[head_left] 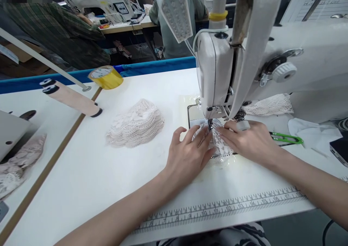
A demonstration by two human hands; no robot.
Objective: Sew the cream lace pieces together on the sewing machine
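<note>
A small white lace piece (221,148) lies under the needle and presser foot (210,123) of the white sewing machine (214,68). On its left side my left hand (187,151) rests with fingers spread and fingertips on the lace close to the foot. My right hand (248,140) comes in from the right, its fingers pressed together on the lace's edge beside the needle; part of the lace is hidden beneath them. Left of my hands sits a stack of scalloped lace pieces (136,124) on the white table (108,188).
Yellow tape (106,77) and thread cones (73,99) are at the back left. Green thread snips (286,138) lie right of my right hand, with more lace (269,105) behind. A printed ruler (217,209) runs along the front edge. Two people sit beyond.
</note>
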